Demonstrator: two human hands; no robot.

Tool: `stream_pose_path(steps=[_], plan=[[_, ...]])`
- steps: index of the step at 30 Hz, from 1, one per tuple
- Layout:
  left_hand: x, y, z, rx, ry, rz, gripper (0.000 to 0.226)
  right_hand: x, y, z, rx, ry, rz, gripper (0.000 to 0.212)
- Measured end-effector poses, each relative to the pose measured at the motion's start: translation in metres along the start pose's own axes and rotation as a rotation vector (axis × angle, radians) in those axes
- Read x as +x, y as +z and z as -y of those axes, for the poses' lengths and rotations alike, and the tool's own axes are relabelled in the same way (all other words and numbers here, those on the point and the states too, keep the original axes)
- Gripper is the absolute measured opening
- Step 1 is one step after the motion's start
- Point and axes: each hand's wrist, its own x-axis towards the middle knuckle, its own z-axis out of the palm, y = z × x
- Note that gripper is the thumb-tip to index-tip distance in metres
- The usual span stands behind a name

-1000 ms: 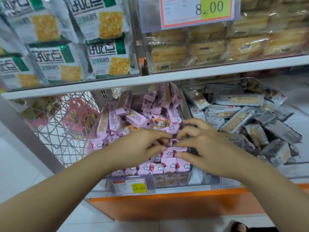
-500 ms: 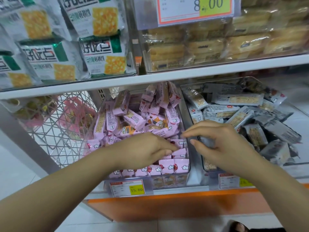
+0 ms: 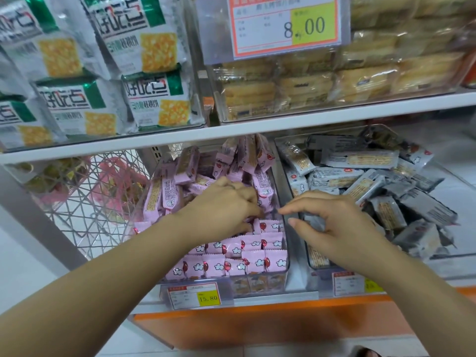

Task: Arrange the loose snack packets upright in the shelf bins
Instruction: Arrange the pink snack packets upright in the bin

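Shelf (image 3: 257, 298): left bin (image 3: 288, 264) pink packets (image 3: 231, 264), right bin (image 3: 322, 131) grey packets (image 3: 360, 161). Left hand (image 3: 226, 207) fingers buried, grip unclear; right hand (image 3: 332, 222) fingers apart.

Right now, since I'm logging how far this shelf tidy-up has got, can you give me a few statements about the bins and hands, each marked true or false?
1. The front rows of pink packets stand upright. True.
2. The grey packets are lined up upright. False: they lie jumbled in the right bin.
3. The right hand holds a grey packet. False: it holds nothing, its fingers loosely curled above the edge between the two bins.
4. The left hand reaches into the pink bin among the loose packets. True.
5. The pink bin's price tag reads 8.00. False: it reads 15.80; 8.00 is on the upper shelf tag.
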Motion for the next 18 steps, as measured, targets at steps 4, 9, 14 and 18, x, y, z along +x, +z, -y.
stream_pose_path(steps=[4,9,14,18], plan=[[0.007,-0.002,0.002,-0.045,-0.003,0.013,0.027,-0.001,-0.002,0.001,0.010,0.027,0.037,0.024],[-0.020,-0.011,0.020,-0.200,-0.024,-0.201,0.007,-0.001,-0.004,0.001,0.012,0.042,0.061,0.022],[-0.045,-0.030,0.024,-0.555,-0.288,-0.284,0.021,0.000,-0.003,0.003,0.021,0.053,0.051,0.025],[-0.046,-0.030,0.016,-0.694,-0.544,-0.419,0.017,0.001,-0.001,0.003,0.035,0.056,0.032,0.029]])
